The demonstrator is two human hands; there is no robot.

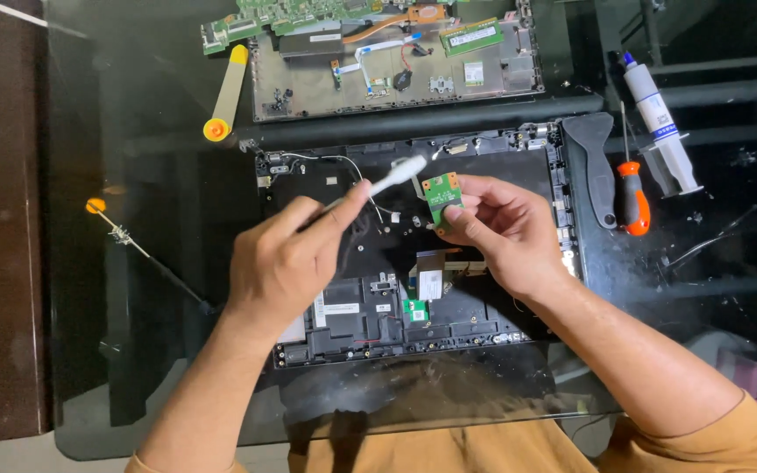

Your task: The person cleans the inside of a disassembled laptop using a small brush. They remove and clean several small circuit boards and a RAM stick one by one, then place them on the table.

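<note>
My right hand [503, 229] pinches a small green circuit board [438, 194] between thumb and fingers and holds it above an opened black laptop base [308, 194]. My left hand [286, 261] grips a thin white brush-like tool [392, 179]. Its pale tip points up and right, close beside the little board. Both hands hover over the middle of the laptop base, which lies on a dark glass table [133, 289].
A second opened grey laptop shell [308, 92] with a green mainboard [291, 16] lies at the back. A yellow pry tool [226, 92] is on the left. An orange-handled screwdriver [631, 193], a grey scraper [593, 158] and a white syringe [663, 127] sit on the right.
</note>
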